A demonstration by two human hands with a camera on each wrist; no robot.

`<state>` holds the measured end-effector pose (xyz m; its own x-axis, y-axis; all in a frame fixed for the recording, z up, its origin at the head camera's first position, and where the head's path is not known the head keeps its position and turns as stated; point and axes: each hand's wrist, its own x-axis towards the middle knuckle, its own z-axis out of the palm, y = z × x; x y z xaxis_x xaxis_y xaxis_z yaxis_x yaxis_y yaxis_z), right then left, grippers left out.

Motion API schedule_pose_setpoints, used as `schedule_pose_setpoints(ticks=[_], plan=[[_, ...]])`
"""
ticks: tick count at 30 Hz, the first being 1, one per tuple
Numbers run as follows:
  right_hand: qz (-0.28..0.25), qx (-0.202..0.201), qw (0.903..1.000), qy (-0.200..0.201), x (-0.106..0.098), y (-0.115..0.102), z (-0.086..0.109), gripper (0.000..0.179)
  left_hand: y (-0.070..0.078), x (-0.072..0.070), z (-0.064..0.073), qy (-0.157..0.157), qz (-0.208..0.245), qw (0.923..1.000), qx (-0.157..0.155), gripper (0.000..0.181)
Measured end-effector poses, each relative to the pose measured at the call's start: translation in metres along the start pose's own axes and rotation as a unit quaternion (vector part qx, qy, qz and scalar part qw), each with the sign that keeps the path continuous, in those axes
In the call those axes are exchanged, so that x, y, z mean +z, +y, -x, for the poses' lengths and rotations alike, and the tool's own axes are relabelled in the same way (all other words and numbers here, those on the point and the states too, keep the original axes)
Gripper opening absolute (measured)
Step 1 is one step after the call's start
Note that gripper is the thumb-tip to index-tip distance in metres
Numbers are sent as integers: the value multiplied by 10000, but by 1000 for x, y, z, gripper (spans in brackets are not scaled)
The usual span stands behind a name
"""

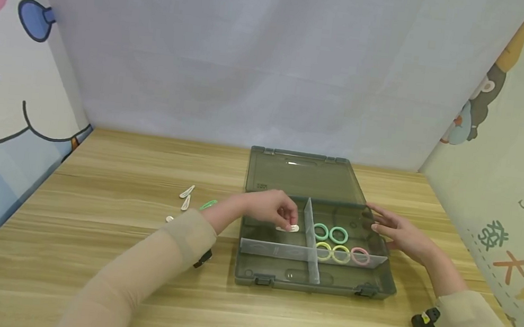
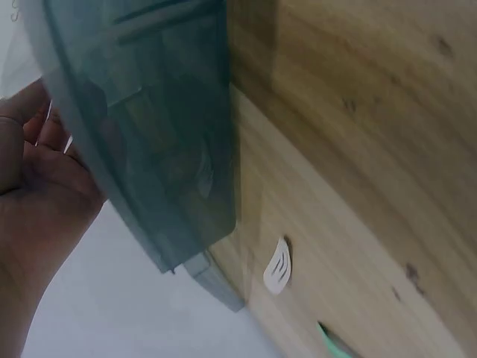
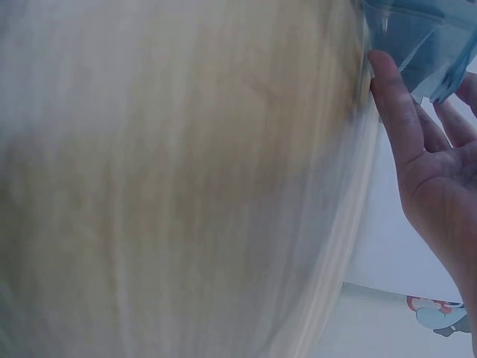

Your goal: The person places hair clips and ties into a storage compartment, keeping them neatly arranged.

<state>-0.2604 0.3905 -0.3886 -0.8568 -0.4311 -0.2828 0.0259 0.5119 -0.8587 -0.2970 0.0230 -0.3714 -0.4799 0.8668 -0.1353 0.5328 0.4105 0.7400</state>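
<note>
In the head view, my left hand (image 1: 273,207) reaches into the back left compartment of a grey see-through divided box (image 1: 274,279). Thumb and fingertips pinch a white snap hair clip (image 1: 292,228) low in that compartment. The left wrist view has the left hand (image 2: 45,168) behind the box's tinted wall (image 2: 160,127), its fingertips partly hidden. On the box's right side rests my right hand (image 1: 400,234), fingers extended along the outer wall. The right wrist view also has the right hand (image 3: 436,160) with its fingers at the box corner (image 3: 417,37).
Left of the box lie white hair clips (image 1: 187,192) and a green clip (image 1: 208,204). Green rings (image 1: 338,235), yellow rings (image 1: 341,254) and a pink ring (image 1: 360,256) are in the back right compartment. Upright dividers (image 1: 274,249) cross the box. Its lid (image 1: 304,176) lies open behind.
</note>
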Motion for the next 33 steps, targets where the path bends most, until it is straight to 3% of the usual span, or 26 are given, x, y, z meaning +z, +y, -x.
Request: schedule_pose_setpoints(ticks=[15, 22, 29, 33], plan=[[-5, -4, 10000, -8, 0, 1, -1, 64, -2, 24, -23, -140, 205, 9996, -127, 7], [-37, 19, 10000, -18, 0, 0, -1, 65, 0, 31, -27, -289, -174, 9991, -271, 6], [-8, 19, 10000, -20, 0, 0, 0, 64, 2, 34, -27, -207, -841, 9959, -255, 5], [13, 43, 10000, -23, -1, -2, 0, 64, 3, 34, -26, -155, -893, 9955, -288, 4]])
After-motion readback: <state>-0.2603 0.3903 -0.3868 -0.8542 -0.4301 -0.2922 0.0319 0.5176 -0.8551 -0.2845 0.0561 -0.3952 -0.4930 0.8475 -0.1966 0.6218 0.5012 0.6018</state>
